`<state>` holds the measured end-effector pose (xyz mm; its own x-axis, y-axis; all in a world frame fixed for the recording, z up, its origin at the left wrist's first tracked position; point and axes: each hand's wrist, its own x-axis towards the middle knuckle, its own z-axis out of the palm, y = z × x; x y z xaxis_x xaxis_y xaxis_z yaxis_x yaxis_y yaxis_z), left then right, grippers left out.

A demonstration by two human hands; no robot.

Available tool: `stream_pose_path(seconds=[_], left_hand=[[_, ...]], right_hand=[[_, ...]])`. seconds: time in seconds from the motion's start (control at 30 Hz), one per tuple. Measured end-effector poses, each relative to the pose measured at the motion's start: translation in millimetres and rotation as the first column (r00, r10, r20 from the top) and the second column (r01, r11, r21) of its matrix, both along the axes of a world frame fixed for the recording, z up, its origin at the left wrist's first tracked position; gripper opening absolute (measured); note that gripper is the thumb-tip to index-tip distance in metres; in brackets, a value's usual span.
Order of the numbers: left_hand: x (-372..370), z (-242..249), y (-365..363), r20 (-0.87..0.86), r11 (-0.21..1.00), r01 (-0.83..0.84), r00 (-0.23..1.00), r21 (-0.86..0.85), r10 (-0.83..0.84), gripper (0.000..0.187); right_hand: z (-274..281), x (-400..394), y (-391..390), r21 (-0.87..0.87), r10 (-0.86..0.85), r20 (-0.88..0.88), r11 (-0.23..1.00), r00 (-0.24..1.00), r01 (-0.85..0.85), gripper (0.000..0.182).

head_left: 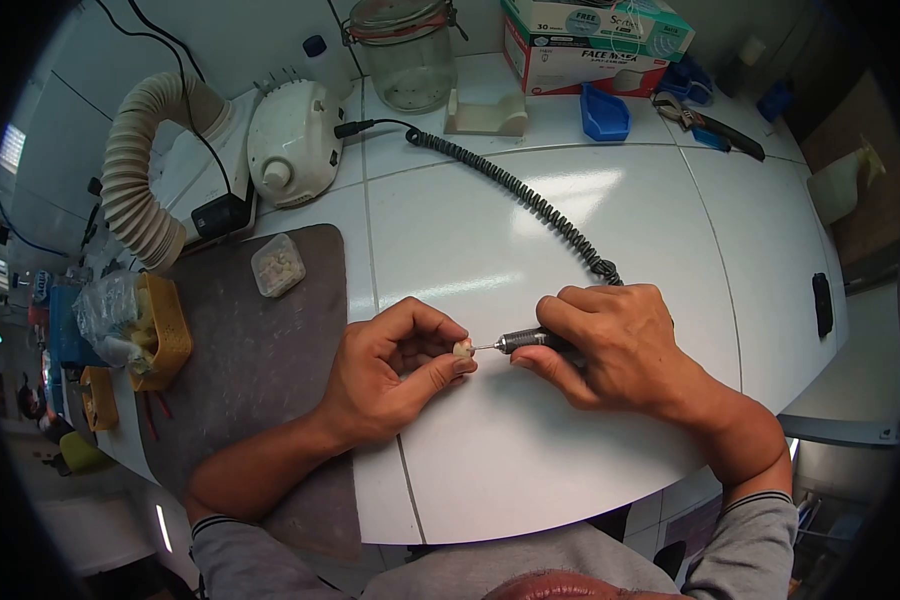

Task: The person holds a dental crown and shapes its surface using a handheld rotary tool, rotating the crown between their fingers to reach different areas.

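My left hand [390, 370] pinches a small cream-coloured piece [462, 349] between thumb and fingertips, over the white tiled table. Its exact kind is too small to make out. Wrapped in my right hand [615, 345] is a black rotary handpiece [532, 341], lying almost level and pointing left. Its thin metal bit reaches the right side of the small piece and seems to touch it. From the back of the handpiece a coiled black cord [530, 195] runs up and left to a white control unit [295, 145].
A dark mat [260, 400] lies at left, bearing a clear tub [278, 265] of small pale pieces. Beyond it are a yellow basket [175, 335] and a ribbed hose [135, 160]. A glass jar [405, 70], mask boxes [590, 60], a blue tray [605, 113] and pliers [715, 125] line the back.
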<state>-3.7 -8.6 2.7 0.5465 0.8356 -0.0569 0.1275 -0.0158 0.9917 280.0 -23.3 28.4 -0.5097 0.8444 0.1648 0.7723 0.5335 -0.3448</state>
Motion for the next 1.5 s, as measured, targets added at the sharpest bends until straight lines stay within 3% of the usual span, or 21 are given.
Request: stream_pose_path(seconds=[1.5], left_hand=[[0.4, 2.5, 0.4, -0.044, 0.999, -0.005, 0.999, 0.040, 0.007, 0.022]], right_hand=[[1.0, -0.5, 0.1, -0.009, -0.007, 0.022, 1.000, 1.000, 0.007, 0.049]])
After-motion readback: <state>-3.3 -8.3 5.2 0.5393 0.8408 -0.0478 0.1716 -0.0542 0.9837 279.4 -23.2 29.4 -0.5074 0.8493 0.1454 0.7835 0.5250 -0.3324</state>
